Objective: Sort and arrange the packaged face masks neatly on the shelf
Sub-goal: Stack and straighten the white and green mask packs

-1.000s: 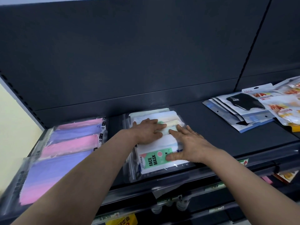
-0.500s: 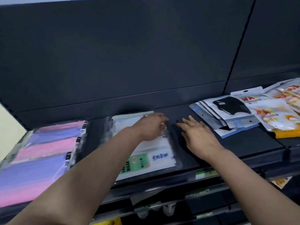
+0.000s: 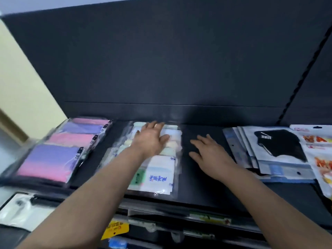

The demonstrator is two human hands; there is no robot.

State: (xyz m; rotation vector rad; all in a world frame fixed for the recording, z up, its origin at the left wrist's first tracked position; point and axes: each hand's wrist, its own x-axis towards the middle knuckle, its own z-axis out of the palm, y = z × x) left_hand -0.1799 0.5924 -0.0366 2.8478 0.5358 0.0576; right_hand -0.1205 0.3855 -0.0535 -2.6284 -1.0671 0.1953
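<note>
Dark shelf (image 3: 206, 191), frame centre — left hand (image 3: 150, 141) lying flat, gripping nothing, on pastel mask pack (image 3: 158, 175); right hand (image 3: 212, 155) hovering open, empty.

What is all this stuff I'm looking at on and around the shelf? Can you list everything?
Pink and purple mask packs: several overlapping, clear wrap, left end of the shelf.
Pastel mask stack: one pile, white, cream and pale green, middle of the shelf.
Black mask packs: a fanned pile, white and blue packaging, right of the bare gap.
Orange-printed packs: a few, white, far right edge.
Shelf: one, dark grey, with a dark back panel.
Yellow tag: one, below the shelf's front edge.
White packaged item: one, lower left, blurred.
Left hand: flat on the pastel stack.
Right hand: open, over the bare shelf.
</note>
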